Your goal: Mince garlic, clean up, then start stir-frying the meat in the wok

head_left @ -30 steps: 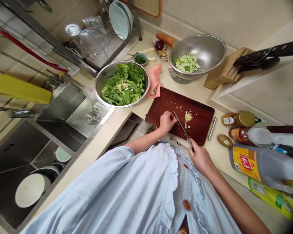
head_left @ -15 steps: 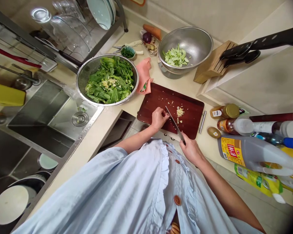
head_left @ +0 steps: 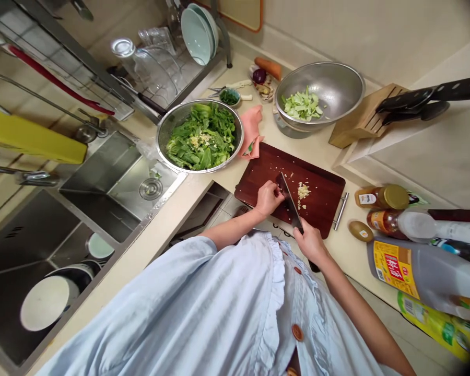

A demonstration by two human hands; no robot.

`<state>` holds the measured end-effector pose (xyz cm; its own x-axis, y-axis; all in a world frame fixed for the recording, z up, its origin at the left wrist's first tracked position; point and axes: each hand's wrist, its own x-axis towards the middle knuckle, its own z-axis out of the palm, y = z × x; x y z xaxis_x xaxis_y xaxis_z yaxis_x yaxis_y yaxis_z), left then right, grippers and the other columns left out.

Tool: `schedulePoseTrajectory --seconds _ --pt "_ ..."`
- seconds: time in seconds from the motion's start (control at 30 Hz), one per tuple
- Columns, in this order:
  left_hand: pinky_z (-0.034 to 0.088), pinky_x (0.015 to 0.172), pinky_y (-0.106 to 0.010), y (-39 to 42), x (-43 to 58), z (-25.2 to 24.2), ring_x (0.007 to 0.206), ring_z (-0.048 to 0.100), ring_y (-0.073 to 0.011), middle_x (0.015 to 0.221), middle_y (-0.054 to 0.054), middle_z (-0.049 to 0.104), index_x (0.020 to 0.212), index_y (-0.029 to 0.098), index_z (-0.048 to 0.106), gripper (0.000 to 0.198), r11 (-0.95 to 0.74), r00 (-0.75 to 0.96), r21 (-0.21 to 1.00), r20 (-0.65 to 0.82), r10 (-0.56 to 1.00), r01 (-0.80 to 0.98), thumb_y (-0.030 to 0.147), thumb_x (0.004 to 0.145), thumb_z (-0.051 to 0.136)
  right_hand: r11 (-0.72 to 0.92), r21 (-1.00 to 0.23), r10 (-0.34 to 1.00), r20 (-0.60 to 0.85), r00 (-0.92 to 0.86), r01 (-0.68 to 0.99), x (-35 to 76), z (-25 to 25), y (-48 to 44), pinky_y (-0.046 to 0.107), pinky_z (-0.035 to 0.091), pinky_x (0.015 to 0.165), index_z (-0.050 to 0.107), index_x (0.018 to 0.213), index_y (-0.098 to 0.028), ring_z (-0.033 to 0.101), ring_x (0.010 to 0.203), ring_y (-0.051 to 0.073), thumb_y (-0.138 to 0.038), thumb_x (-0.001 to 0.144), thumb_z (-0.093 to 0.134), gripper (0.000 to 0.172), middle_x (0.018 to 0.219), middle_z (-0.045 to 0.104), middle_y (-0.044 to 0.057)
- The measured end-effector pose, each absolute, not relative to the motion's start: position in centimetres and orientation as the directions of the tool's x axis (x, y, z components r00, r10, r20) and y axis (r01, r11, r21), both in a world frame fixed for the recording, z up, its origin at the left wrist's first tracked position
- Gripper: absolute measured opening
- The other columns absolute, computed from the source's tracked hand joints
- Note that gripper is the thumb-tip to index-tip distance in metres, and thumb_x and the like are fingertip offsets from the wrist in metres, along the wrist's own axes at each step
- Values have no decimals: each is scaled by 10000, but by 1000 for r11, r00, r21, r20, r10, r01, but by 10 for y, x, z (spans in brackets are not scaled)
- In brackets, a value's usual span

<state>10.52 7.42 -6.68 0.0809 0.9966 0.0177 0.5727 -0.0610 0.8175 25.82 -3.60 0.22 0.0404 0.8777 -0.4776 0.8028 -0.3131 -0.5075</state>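
Note:
My right hand (head_left: 310, 241) grips the handle of a kitchen knife (head_left: 290, 202), its dark blade slanting across a reddish-brown cutting board (head_left: 321, 209). Beside the blade, on its left, my left hand (head_left: 269, 198) has its fingers curled together at the board's near side. Whatever those fingers pinch is too small and covered to make out. A small heap of chopped garlic (head_left: 303, 190) lies to the right of the blade, with scattered bits around it on the board.
Left of the board stands a colander of leafy greens (head_left: 199, 138) beside a pink cloth (head_left: 251, 128). Behind is a steel bowl (head_left: 339, 96) with cut pale-green pieces, near a knife block (head_left: 360, 117). Bottles and jars (head_left: 399, 261) line the right; a sink (head_left: 102, 201) lies left.
The view has swung, so everything sits farther right in the picture. The knife blade now shows more of its broad side beside my left fingers. Both hands keep their grips.

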Motion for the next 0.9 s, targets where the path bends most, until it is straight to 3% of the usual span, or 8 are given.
schedulePoseTrajectory --seconds 0.2,0.33,0.53,0.77,0.9 --pt "427 656 -254 75 106 -69 678 541 -132 765 -21 599 659 177 560 174 -136 145 815 64 987 564 88 765 665 -434 -591 839 -541 65 680 263 -10 -20 258 411 538 650 1152 -164 525 467 166 -348 859 430 411 521 530 -21" --pt "444 685 -269 76 109 -70 697 557 -146 774 -32 610 684 177 604 137 -186 176 794 101 979 578 130 806 647 -353 -528 897 -425 120 773 267 8 -32 263 429 602 618 1281 -178 579 558 176 -315 872 429 471 655 639 19" --pt "434 658 -283 78 111 -70 689 544 -163 770 -42 590 660 179 573 150 -139 166 735 36 985 664 166 753 690 -289 -403 878 -474 72 868 263 27 -50 277 443 686 560 1371 -164 665 741 224 -236 882 423 512 825 725 79" --pt "431 663 -288 78 112 -71 695 536 -164 778 -40 580 656 184 554 155 -146 166 728 44 985 670 155 741 682 -331 -422 858 -507 83 844 254 12 -35 275 436 695 580 1339 -162 656 743 219 -210 883 414 487 848 723 83" --pt "419 647 -279 77 111 -72 686 532 -157 753 -29 565 643 190 528 180 -149 160 742 57 986 653 138 747 666 -363 -499 867 -490 89 787 257 9 -34 265 432 659 626 1278 -185 626 663 198 -253 883 424 448 760 692 50"
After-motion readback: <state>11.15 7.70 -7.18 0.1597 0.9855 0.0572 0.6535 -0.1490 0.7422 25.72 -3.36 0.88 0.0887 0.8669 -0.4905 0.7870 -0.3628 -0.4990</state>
